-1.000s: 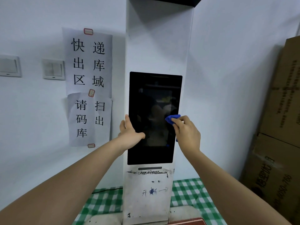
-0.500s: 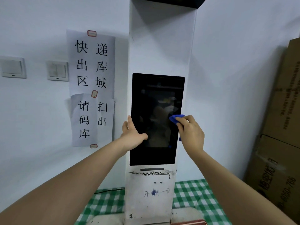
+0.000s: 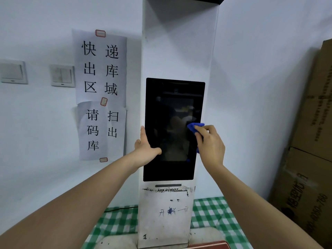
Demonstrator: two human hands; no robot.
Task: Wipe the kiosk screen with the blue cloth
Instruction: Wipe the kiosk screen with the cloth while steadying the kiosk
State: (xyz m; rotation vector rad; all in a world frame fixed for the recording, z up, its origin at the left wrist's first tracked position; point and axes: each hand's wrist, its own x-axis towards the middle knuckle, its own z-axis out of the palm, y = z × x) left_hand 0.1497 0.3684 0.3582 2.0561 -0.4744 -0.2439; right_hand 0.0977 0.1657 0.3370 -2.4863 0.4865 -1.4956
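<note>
The person stands before a tall white kiosk (image 3: pixel 177 51) whose dark screen (image 3: pixel 170 108) is off. The right hand (image 3: pixel 211 144) presses a blue cloth (image 3: pixel 195 127) against the right side of the screen, about halfway up; its grip is closed on the cloth, which sticks out above the fingertips, with a little showing below the palm. The left hand (image 3: pixel 146 150) is open and holds nothing, flat on the left edge of the screen, thumb lying on the glass. Paper notices (image 3: pixel 100 69) hang on the wall to the left.
</note>
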